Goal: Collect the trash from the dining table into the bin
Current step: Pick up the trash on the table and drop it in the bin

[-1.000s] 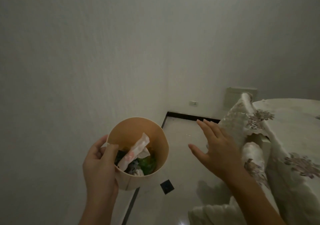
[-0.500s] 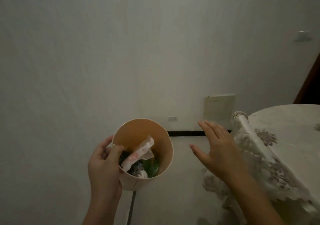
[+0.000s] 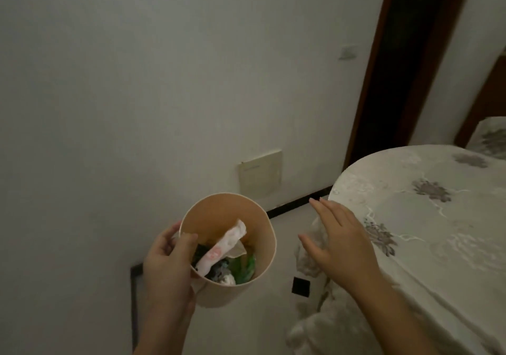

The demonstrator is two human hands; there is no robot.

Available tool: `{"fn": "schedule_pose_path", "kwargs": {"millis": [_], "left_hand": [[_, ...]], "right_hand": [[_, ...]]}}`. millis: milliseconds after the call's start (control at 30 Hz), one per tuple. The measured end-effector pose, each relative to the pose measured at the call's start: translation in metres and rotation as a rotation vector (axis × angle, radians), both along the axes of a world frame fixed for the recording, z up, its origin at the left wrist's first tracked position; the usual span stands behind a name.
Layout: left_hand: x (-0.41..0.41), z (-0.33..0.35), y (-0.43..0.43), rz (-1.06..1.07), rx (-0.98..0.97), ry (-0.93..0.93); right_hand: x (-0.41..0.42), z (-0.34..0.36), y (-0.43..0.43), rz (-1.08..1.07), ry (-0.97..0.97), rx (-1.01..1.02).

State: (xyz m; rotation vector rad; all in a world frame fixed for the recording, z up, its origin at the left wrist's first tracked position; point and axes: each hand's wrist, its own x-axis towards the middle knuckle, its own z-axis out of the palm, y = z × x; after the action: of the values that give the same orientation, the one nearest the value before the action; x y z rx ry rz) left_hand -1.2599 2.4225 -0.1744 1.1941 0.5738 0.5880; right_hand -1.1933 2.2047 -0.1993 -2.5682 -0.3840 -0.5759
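Observation:
My left hand (image 3: pixel 168 265) grips the near rim of a small round tan bin (image 3: pixel 219 217), thumb hooked inside it, and holds it up above the floor. Inside the bin lie a white wrapper with pink print (image 3: pixel 221 248), green plastic (image 3: pixel 246 267) and dark crumpled scraps. My right hand (image 3: pixel 338 242) hovers flat with fingers spread, holding nothing, between the bin and the edge of the dining table (image 3: pixel 427 217). The round table wears a white cloth with grey flower prints; no trash shows on the visible part.
A plain white wall (image 3: pixel 137 80) fills the left and centre, with a pale panel (image 3: pixel 260 175) low on it. A dark door frame (image 3: pixel 397 67) stands at the upper right. The light floor (image 3: pixel 254 327) has dark tile insets. The tablecloth hangs in folds at the lower right.
The view has swung right and up: more of the tabletop and the door frame have come into sight. Both hands keep their poses, the left still holding the bin.

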Motion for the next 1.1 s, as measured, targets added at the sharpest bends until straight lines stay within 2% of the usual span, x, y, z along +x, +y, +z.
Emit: {"fn": "schedule_pose_path", "kwargs": {"millis": [233, 567, 700, 833, 1100], "left_hand": [[0.168, 0.007, 0.026, -0.242, 0.037, 0.033], [0.356, -0.025, -0.015, -0.505, 0.033, 0.104], [0.417, -0.037, -0.036, -0.576, 0.062, 0.137], [0.466, -0.052, -0.055, -0.642, 0.098, 0.188], [0.548, -0.070, -0.081, -0.800, 0.077, 0.283]], "right_hand": [[0.112, -0.003, 0.019, -0.219, 0.079, 0.026], [0.258, -0.039, -0.023, -0.578, 0.292, 0.081], [0.307, -0.066, -0.034, -0.679, 0.492, 0.076], [0.343, -0.101, -0.040, -0.754, 0.609, 0.077], [0.374, -0.144, -0.057, -0.777, 0.649, 0.133]]}}
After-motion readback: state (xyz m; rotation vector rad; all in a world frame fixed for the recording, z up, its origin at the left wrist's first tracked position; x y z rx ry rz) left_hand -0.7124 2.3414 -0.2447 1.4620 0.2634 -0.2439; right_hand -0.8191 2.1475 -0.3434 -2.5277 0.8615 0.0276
